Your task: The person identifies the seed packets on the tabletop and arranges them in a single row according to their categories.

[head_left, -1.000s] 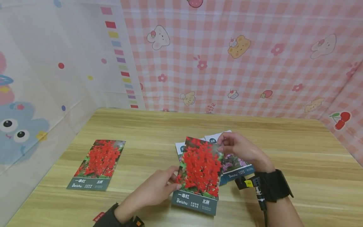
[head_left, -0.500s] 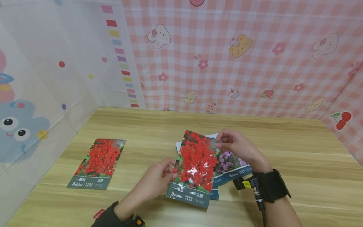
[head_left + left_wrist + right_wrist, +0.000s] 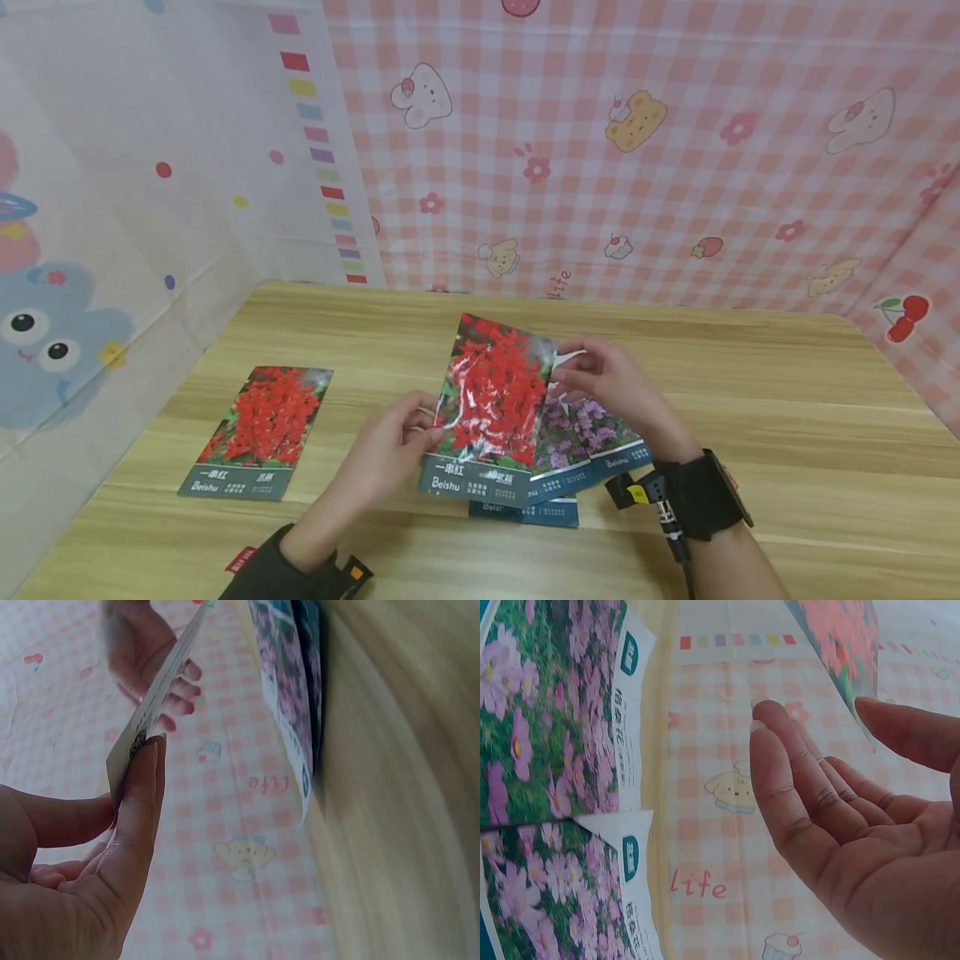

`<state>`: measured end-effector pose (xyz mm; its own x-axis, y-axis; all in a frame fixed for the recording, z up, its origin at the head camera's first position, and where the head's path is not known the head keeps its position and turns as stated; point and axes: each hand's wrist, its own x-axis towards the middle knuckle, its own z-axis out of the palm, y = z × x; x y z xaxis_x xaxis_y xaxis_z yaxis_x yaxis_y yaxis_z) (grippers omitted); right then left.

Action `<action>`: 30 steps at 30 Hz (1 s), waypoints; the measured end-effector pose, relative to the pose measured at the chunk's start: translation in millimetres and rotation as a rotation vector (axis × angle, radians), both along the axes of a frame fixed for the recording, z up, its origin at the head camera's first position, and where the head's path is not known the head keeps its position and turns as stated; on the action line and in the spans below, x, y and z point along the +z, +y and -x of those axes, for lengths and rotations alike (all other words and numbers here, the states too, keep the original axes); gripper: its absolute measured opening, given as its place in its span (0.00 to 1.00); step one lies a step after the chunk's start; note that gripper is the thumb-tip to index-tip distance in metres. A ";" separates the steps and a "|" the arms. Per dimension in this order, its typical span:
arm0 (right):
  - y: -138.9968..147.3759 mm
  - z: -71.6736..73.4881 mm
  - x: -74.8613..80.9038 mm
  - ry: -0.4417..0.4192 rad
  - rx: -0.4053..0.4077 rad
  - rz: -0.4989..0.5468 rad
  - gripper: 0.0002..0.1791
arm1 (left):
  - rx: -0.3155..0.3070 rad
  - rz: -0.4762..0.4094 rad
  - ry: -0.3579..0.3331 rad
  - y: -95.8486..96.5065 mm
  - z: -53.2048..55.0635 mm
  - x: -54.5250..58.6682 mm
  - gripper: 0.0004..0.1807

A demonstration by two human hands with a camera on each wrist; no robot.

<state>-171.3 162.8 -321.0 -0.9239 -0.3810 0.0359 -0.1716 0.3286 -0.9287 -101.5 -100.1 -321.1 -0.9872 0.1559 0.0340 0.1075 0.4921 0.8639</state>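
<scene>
My left hand point(image 3: 390, 442) pinches a seed packet with red flowers point(image 3: 495, 400) by its left edge, thumb against fingers. The packet is raised and tilted above the table; in the left wrist view it appears nearly edge-on. My right hand point(image 3: 611, 383) is beside the packet's upper right corner. In the right wrist view its thumb and fingers point(image 3: 772, 780) are spread apart, with no grip on the packet. Several purple-flower seed packets point(image 3: 600, 433) lie fanned and overlapping under and behind the red one, partly hidden by it and by the right hand.
A second red-flower seed packet point(image 3: 258, 433) lies face up on the left of the wooden table point(image 3: 750, 400). A pink checked cloth point(image 3: 600, 192) hangs behind the table, and a white patterned cloth point(image 3: 202, 108) on the left. Both wrists wear black straps point(image 3: 705, 496).
The left hand has raised the red packet and drawn it left, uncovering more of the purple packets. The right hand has followed slightly left. The packet on the left has stayed put.
</scene>
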 end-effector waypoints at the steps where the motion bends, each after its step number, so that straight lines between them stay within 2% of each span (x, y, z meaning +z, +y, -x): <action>1: -2.0 -0.7 -0.4 0.005 0.004 -0.004 0.18 | 0.010 0.004 0.004 -1.4 0.7 0.9 0.12; 9: -25.4 -9.3 -4.5 0.024 0.018 -0.017 0.14 | 0.066 0.044 -0.012 -12.6 4.4 8.6 0.11; 14: -39.3 -15.7 -7.2 -0.002 -0.015 -0.037 0.14 | 0.087 0.065 -0.015 -19.4 6.8 12.3 0.12; 17: -47.4 -19.1 -9.5 -0.011 -0.006 -0.028 0.15 | 0.095 0.075 -0.006 -23.8 7.8 14.3 0.11; 24: -65.4 -29.1 -13.3 -0.042 -0.019 0.077 0.22 | 0.087 0.065 -0.029 -35.3 10.3 21.3 0.12; 28: -74.6 -34.4 -17.7 -0.035 0.000 0.105 0.21 | 0.072 0.109 -0.041 -44.2 12.0 22.5 0.14; 30: -79.4 -37.0 -21.2 0.004 0.034 0.077 0.19 | 0.062 0.149 -0.039 -49.3 13.3 22.3 0.14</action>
<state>-134.3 83.4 -342.2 -0.9101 -0.4083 0.0702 -0.1854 0.2498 -0.9504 -114.8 -149.4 -298.8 -0.9952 0.0954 -0.0237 0.0408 0.6201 0.7835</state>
